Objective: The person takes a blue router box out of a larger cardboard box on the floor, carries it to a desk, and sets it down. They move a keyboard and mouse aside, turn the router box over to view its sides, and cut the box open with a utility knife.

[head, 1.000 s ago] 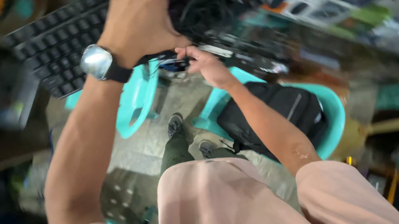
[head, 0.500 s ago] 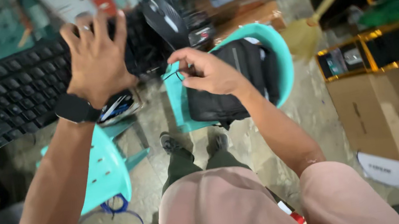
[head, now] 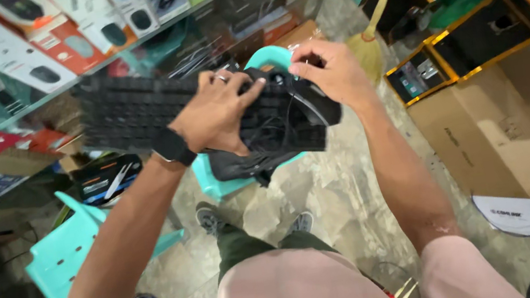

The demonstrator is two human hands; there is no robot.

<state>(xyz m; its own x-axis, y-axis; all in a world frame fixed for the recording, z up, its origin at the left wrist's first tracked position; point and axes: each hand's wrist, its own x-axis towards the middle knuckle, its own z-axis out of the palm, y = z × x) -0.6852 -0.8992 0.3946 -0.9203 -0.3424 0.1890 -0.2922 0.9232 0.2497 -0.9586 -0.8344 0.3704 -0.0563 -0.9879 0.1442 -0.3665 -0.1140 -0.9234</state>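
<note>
We hold a black keyboard (head: 132, 113) up in front of us, over the floor, its left end blurred against the glass shelf (head: 120, 41) of boxed goods. Our left hand (head: 213, 111) grasps its right part, fingers (head: 248, 88) curled over the top edge. Our right hand (head: 331, 71) pinches at the keyboard's right end, fingers clenched near a dark cable. Just beyond sits a teal plastic chair (head: 220, 181); cardboard boxes (head: 489, 134) stand to the right.

Shelved product boxes (head: 41, 35), floor cartons (head: 488, 128)
</note>
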